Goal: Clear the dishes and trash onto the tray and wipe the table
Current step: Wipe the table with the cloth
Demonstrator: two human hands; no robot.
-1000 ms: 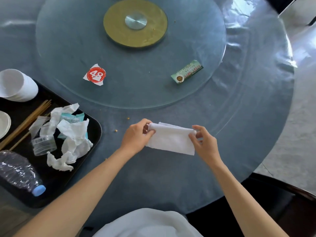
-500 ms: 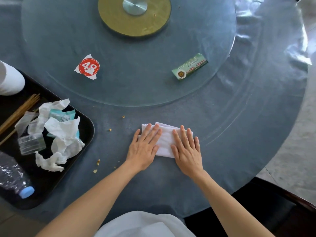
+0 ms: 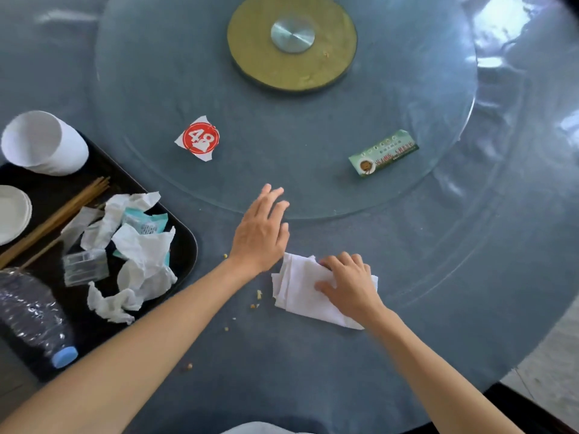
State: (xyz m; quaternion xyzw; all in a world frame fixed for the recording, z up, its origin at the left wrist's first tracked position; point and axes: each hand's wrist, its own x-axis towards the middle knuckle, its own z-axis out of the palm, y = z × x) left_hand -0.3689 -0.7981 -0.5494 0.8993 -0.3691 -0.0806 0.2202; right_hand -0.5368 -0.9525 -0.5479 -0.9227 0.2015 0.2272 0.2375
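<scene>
Right hand point(image 3: 351, 286) is down on the folded cloth point(image 3: 300, 289), fingers bent over its top edge and pressing it flat to the table point(image 3: 470, 277) near the front. Left hand point(image 3: 260, 233) hovers just beside it, fingers straight and spread, holding nothing, its tips reaching over the edge of the glass turntable point(image 3: 313, 189).

Clearing looks mostly done. The tray point(image 3: 185, 242) at the left edge carries crumpled napkins point(image 3: 141, 255), chopsticks point(image 3: 59, 214), a cup point(image 3: 44, 142), a small dish point(image 3: 12, 211), a clear plastic box point(image 3: 84, 266) and a crushed bottle point(image 3: 31, 317).

But not everything is in. A torn red label point(image 3: 199, 139) and a green wrapper point(image 3: 383, 153) lie on the turntable, well apart from each other and from the tray. Those have to go across.

Wiping, by my reading, has barely begun. Crumbs point(image 3: 258, 296) sit just left of the cloth, more are scattered toward the near edge, and one yellow bit lies by the left wrist. So what's left: two scraps to pick up, crumbs to gather, and most of the table to wipe.
</scene>
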